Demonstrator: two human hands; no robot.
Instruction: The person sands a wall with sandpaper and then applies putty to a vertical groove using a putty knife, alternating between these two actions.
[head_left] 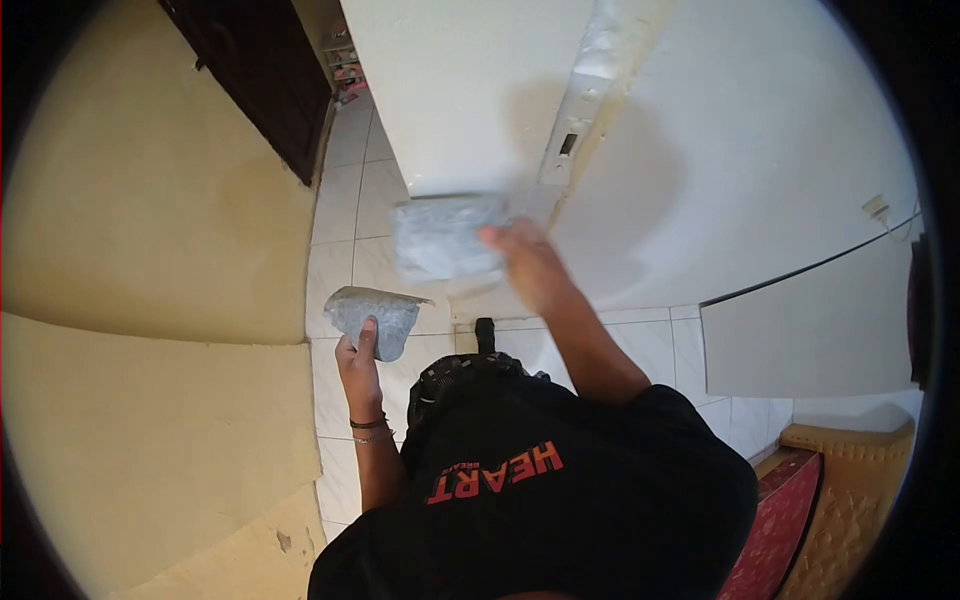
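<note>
Over a white tiled floor [340,215], left hand [362,360] has its grip closed on a curled grey sheet [385,318], thumb on top; no contents visible. Right hand [530,262], blurred, grips a flat grey pad [450,238] near the edge of a white wall [750,130] with a metal lock plate [570,140]. Dark door [260,75] upper left, red-and-tan furniture [780,520] lower right.
</note>
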